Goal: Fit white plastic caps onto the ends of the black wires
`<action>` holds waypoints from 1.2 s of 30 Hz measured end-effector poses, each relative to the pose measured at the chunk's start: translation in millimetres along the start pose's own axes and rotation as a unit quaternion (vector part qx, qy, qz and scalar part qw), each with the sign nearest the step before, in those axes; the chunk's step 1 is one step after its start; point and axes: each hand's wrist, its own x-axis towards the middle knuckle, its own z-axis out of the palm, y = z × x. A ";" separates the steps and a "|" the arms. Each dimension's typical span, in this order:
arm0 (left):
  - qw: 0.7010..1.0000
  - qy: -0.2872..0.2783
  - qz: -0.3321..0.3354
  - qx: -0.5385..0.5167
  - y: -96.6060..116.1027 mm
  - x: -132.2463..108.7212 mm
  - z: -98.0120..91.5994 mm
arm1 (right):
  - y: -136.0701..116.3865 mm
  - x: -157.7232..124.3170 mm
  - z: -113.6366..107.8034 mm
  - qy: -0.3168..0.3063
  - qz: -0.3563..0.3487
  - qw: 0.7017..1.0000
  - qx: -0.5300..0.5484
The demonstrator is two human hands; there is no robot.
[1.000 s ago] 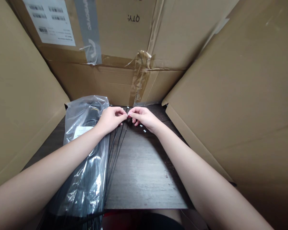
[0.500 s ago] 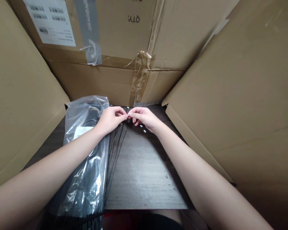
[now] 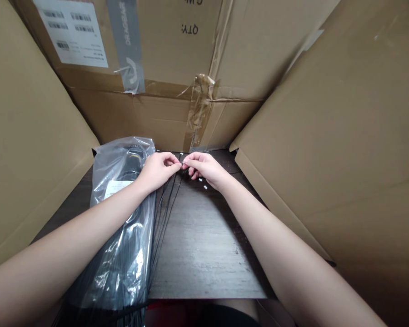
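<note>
My left hand (image 3: 159,169) is pinched shut at the end of a thin black cable. Its fingertips almost meet those of my right hand (image 3: 204,167), which is also pinched. A small dark bit shows between the two pinches; what the right fingers grip is too small to make out. Several thin black cables (image 3: 166,206) run from below the hands toward the front edge. Small white tags (image 3: 205,187) lie on the table by my right hand, and another white tag (image 3: 181,155) shows just behind the fingertips.
A clear plastic bag (image 3: 122,245) with a black bundle and a white label (image 3: 117,186) lies under my left forearm. The dark table (image 3: 207,254) is walled by a taped cardboard box (image 3: 163,109) behind and cardboard panels at left (image 3: 27,136) and right (image 3: 327,150).
The hands stay almost in place. A white speck visible at the right fingertips earlier no longer shows clearly; a dark bit shows there now. The view has shifted very slightly.
</note>
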 end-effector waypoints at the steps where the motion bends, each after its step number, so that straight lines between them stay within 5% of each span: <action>1: 1.000 -0.001 0.002 0.000 0.3 -0.1 -0.1 | -0.2 -0.3 0.1 -0.001 -0.001 1.000 0.001; 36: 1.000 -0.004 -0.005 -0.014 1.9 -0.7 0.5 | 2.7 -2.2 -4.6 -0.055 -0.026 0.998 0.000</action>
